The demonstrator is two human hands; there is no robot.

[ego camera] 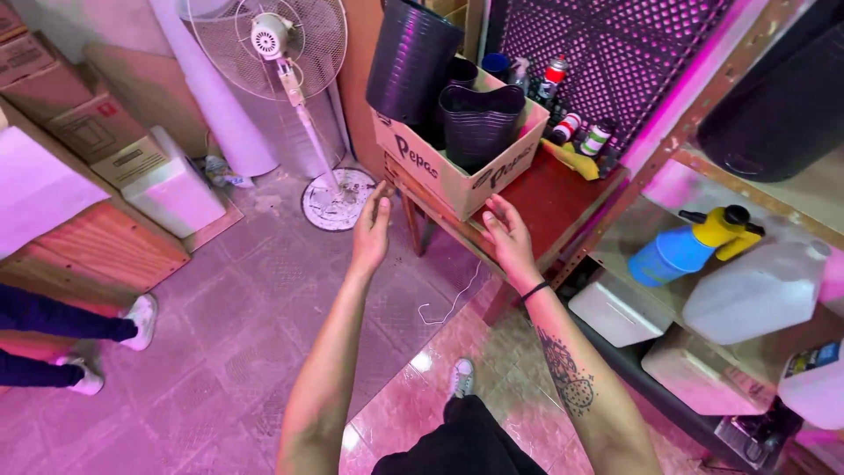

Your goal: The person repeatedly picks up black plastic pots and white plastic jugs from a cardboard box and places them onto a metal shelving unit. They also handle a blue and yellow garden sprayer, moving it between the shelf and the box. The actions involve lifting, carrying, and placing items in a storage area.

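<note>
Both forearms reach forward from the bottom edge, the right one tattooed with a black band at the wrist. Ahead, a cardboard box (457,163) sits on a red table (563,198), packed with stacked black pots (479,119); a taller black stack (411,57) stands at its far left corner. Left hand (371,230) is open, fingers loosely spread, just short of the box's near left corner, holding nothing. Right hand (508,239) is open too, palm down, fingertips at the box's near bottom edge; contact unclear. Standing fan (281,53) left of the box. Shelf at right holds a white jug (756,290) and a blue sprayer (681,246). Spray cans (576,127) lie behind the box.
</note>
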